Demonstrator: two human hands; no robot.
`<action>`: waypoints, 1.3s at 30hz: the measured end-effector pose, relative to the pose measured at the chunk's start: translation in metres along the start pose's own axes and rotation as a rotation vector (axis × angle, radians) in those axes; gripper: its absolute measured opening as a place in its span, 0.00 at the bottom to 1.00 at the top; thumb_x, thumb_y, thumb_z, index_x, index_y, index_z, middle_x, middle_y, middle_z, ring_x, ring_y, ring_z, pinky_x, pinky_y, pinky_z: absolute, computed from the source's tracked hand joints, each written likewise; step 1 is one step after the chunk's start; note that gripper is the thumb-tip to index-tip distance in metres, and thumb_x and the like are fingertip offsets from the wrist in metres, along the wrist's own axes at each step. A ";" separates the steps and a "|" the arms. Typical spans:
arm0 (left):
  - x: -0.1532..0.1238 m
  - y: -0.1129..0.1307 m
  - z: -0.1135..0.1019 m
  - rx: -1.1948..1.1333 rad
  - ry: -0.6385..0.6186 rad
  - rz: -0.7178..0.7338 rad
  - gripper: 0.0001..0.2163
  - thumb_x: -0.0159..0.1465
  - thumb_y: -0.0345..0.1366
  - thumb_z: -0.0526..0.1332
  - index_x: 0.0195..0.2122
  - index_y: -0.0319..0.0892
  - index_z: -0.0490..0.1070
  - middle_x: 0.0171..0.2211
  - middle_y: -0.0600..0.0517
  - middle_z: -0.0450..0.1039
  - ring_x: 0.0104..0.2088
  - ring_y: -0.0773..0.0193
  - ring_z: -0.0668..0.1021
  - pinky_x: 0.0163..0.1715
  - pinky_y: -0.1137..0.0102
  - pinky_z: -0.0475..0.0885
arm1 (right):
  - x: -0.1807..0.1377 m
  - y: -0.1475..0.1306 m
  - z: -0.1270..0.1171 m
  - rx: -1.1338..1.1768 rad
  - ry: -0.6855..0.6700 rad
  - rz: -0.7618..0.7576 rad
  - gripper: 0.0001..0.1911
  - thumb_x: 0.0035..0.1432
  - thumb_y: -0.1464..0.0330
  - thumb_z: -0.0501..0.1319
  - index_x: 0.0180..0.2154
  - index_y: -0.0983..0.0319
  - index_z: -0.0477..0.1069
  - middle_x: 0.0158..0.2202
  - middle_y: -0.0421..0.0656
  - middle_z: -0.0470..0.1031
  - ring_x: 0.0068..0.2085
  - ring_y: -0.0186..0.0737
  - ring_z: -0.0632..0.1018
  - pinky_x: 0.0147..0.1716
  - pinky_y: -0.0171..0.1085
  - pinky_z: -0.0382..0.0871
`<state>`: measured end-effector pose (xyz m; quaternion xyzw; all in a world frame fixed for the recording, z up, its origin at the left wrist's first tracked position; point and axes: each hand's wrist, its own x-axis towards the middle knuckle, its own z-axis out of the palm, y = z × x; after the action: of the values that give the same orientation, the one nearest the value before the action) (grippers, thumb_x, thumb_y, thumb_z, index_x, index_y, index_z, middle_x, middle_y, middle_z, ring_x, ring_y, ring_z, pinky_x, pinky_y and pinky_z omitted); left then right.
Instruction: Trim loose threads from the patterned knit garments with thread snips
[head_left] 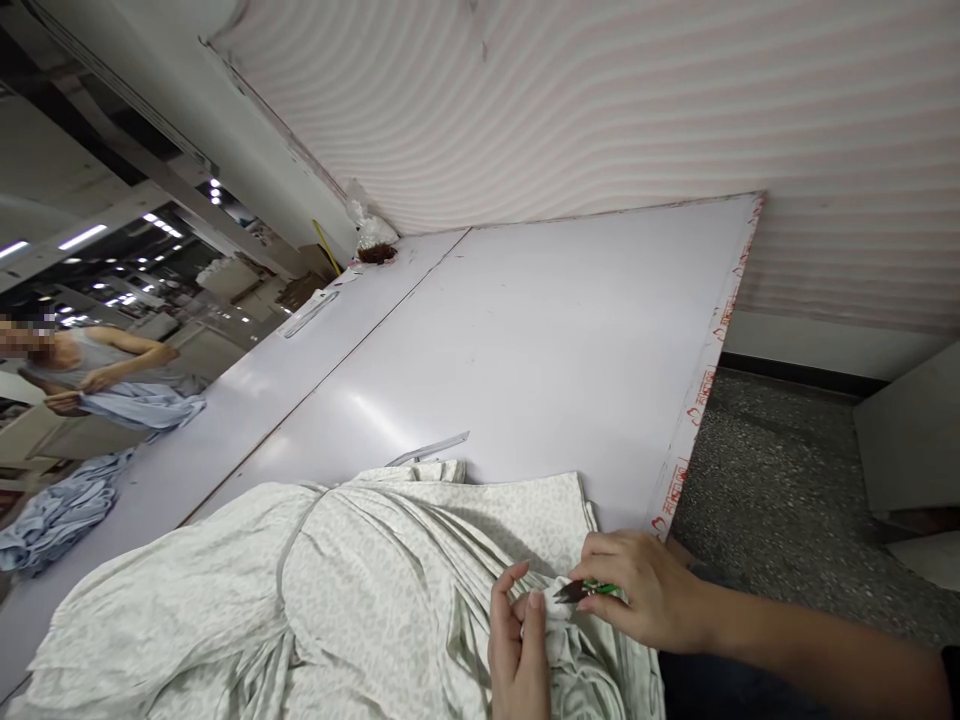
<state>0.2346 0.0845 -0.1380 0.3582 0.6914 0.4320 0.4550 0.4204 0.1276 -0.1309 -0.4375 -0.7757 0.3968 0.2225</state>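
Observation:
A pale, faintly patterned garment [337,590] lies bunched on the near part of the white table [525,340]. My left hand [517,650] pinches a fold of this fabric at its right side, fingers closed on it. My right hand [645,590] holds small green-handled thread snips [589,591], their metal tip pointing left at the pinched fold. Both hands sit close together near the table's right edge.
A flat metal strip [431,449] lies on the table just beyond the garment. A plastic bag [367,232] sits at the far corner by the ribbed wall. At left another person [97,370] handles blue cloth, with more blue cloth [52,510] piled below. Grey floor [780,470] lies to the right.

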 end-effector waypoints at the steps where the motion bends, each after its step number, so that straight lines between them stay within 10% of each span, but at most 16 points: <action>1: 0.000 0.002 0.000 -0.001 -0.008 -0.016 0.32 0.54 0.62 0.63 0.50 0.43 0.67 0.20 0.60 0.63 0.23 0.68 0.65 0.27 0.72 0.60 | 0.001 0.000 0.001 -0.001 0.005 -0.013 0.10 0.60 0.66 0.64 0.44 0.58 0.79 0.37 0.44 0.79 0.37 0.43 0.78 0.37 0.37 0.66; 12: 0.007 0.015 -0.014 -0.055 0.118 0.114 0.21 0.58 0.60 0.60 0.38 0.48 0.64 0.28 0.56 0.70 0.34 0.62 0.74 0.37 0.69 0.68 | 0.005 0.020 0.004 0.160 0.069 0.097 0.10 0.61 0.63 0.61 0.40 0.58 0.77 0.36 0.43 0.79 0.35 0.41 0.77 0.34 0.36 0.65; 15: 0.020 0.025 -0.021 -0.016 0.129 0.094 0.19 0.60 0.58 0.60 0.40 0.49 0.63 0.21 0.60 0.64 0.24 0.65 0.70 0.27 0.71 0.64 | 0.013 0.035 0.002 0.226 0.144 0.265 0.12 0.65 0.59 0.54 0.41 0.57 0.72 0.36 0.40 0.77 0.36 0.41 0.76 0.34 0.37 0.64; 19: 0.043 0.029 0.011 0.717 -0.272 0.208 0.13 0.65 0.50 0.54 0.34 0.45 0.66 0.21 0.57 0.64 0.22 0.62 0.69 0.24 0.70 0.60 | 0.032 0.043 0.001 0.328 0.161 0.330 0.13 0.67 0.57 0.49 0.37 0.57 0.66 0.33 0.38 0.76 0.36 0.41 0.76 0.36 0.39 0.66; 25: 0.061 0.020 0.066 0.973 -0.323 0.254 0.07 0.64 0.27 0.52 0.31 0.44 0.64 0.29 0.46 0.73 0.31 0.55 0.76 0.29 0.67 0.59 | 0.046 0.049 -0.006 0.486 0.190 0.302 0.12 0.67 0.59 0.48 0.35 0.57 0.64 0.38 0.41 0.79 0.43 0.41 0.77 0.44 0.40 0.68; 34: 0.056 0.011 0.054 0.956 -0.346 0.270 0.08 0.67 0.31 0.46 0.32 0.46 0.61 0.24 0.51 0.70 0.27 0.58 0.75 0.28 0.68 0.62 | 0.054 0.054 -0.007 0.409 0.229 0.282 0.07 0.63 0.62 0.54 0.34 0.58 0.63 0.34 0.39 0.74 0.38 0.41 0.75 0.39 0.39 0.68; 39: 0.037 -0.004 0.041 0.548 -0.101 0.464 0.12 0.70 0.41 0.46 0.33 0.45 0.64 0.47 0.43 0.70 0.20 0.69 0.66 0.21 0.69 0.63 | 0.054 0.051 0.002 0.047 0.232 0.262 0.12 0.53 0.74 0.57 0.41 0.60 0.64 0.45 0.47 0.72 0.43 0.47 0.76 0.41 0.42 0.67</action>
<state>0.2603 0.1275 -0.1620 0.6352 0.6583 0.3041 0.2657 0.4170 0.1886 -0.1738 -0.5725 -0.6715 0.3873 0.2672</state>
